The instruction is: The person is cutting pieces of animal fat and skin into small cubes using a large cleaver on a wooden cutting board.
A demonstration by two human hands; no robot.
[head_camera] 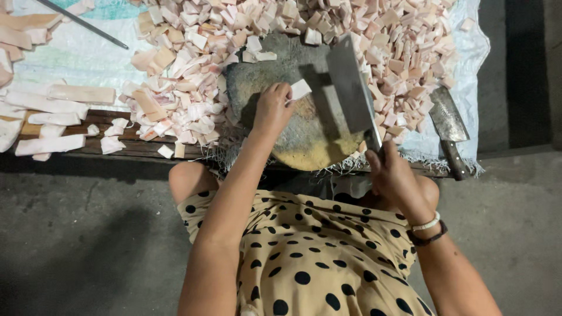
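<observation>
The left hand (272, 110) pinches a pale meat piece (300, 89) on the round chopping block (304, 137), fingers clamped on it. The right hand (391, 175) grips the raised cleaver (351, 88). With fingertips so near the blade, a misjudged chop could cut them.

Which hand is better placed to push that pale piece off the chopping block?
Left, probably. The left hand already pinches the pale piece on the round chopping block. The right hand is closed around the handle of the cleaver, whose blade is raised above the block.
</observation>
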